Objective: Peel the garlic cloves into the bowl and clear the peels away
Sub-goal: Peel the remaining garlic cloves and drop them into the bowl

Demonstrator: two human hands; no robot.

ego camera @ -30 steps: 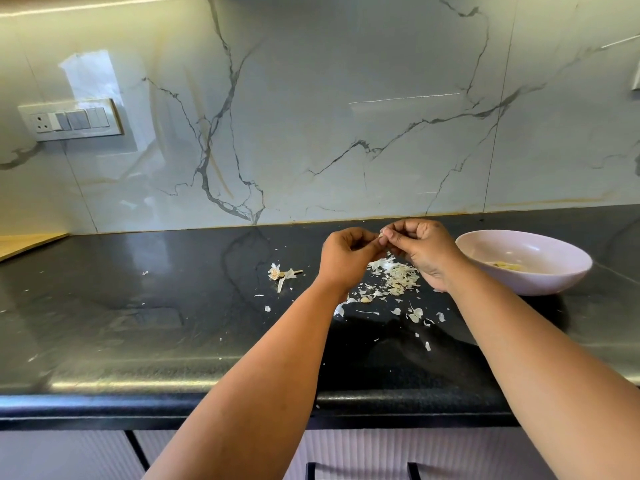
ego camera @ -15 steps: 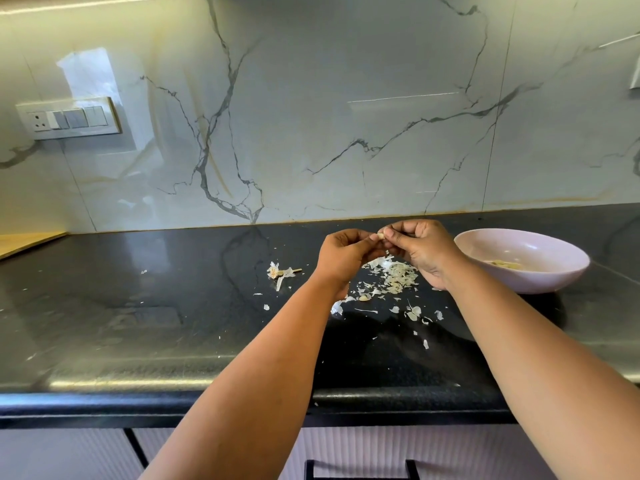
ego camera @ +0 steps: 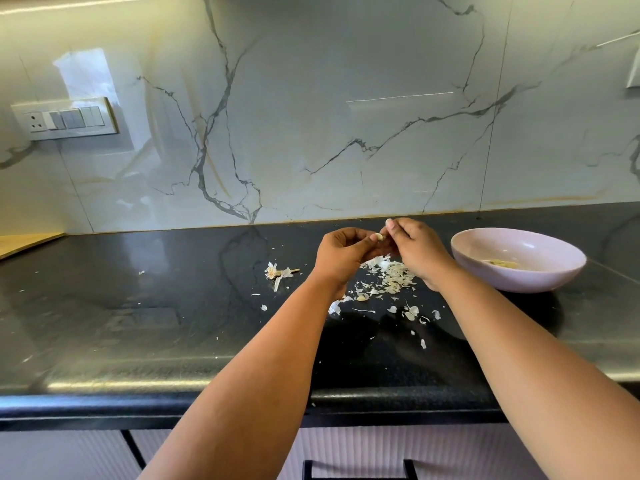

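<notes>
Seen from the head camera, both hands meet above a dark stone counter (ego camera: pixel 145 327), a little in front of the marble wall (ego camera: pixel 346 133). The left hand (ego camera: pixel 341 252) has its fingers curled and pinches a small pale garlic clove (ego camera: pixel 381 237) at its fingertips. The right hand (ego camera: pixel 414 249) closes in on the same clove from the other side, fingers bent around it, one fingertip raised above it. The two hands are touching at the clove; how much skin is left on it is too small to tell.

Directly below the hands, a heap of papery peels (ego camera: pixel 389 278) lies scattered on the counter, with stray flakes spreading towards the front edge. To the left of the heap, well apart, sits a dry garlic stem (ego camera: pixel 278 273) with a few husks on it.

Just right of the right hand stands a pale pink bowl (ego camera: pixel 540 275), upright on the counter, with a few peeled cloves (ego camera: pixel 500 263) lying inside. A switch plate (ego camera: pixel 64 118) is fixed to the wall at far left.
</notes>
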